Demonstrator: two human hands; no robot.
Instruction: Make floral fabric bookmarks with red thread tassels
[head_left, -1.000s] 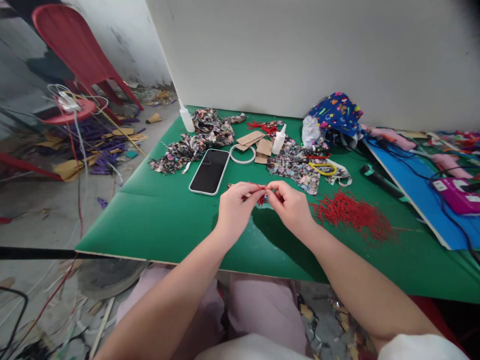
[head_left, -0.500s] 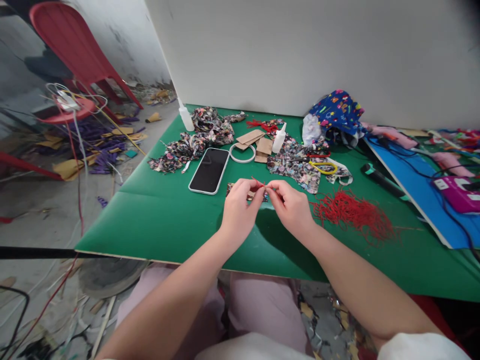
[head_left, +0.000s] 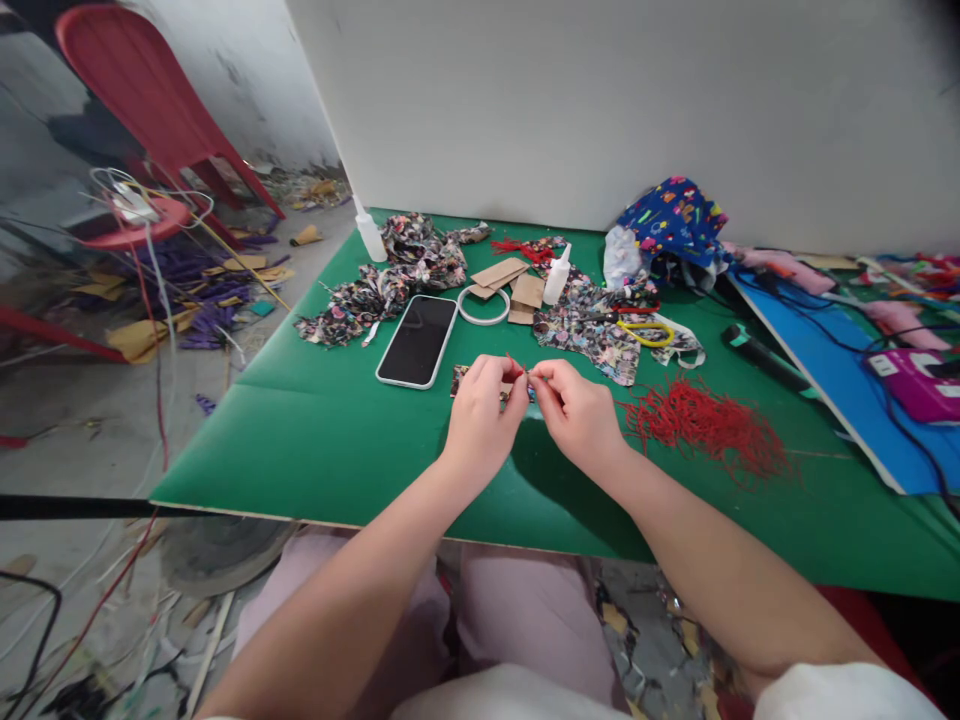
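My left hand (head_left: 484, 410) and my right hand (head_left: 574, 405) meet fingertip to fingertip over the near middle of the green table (head_left: 337, 440). Between the pinched fingers is a red string (head_left: 511, 358), of which only a short end shows. A small patterned fabric piece (head_left: 457, 378) lies below and behind my left hand, mostly covered by it. To the right of my right hand spreads a tangled pile of red strings (head_left: 701, 425). A phone (head_left: 417, 342) with a dark screen lies beyond my left hand.
Behind the hands are a white ring (head_left: 484, 320), brown card pieces (head_left: 527, 292), two white squeeze bottles (head_left: 556, 278) (head_left: 369, 235), patterned cloth (head_left: 427, 265) and yellow-handled scissors (head_left: 652, 333). A box cutter (head_left: 765, 357) and a blue board (head_left: 817, 370) lie at right. A pale panel (head_left: 600, 110) borders the back.
Both hands keep their pinch in nearly the same place. The fingertips have shifted very slightly; the things on the table stay where they were.
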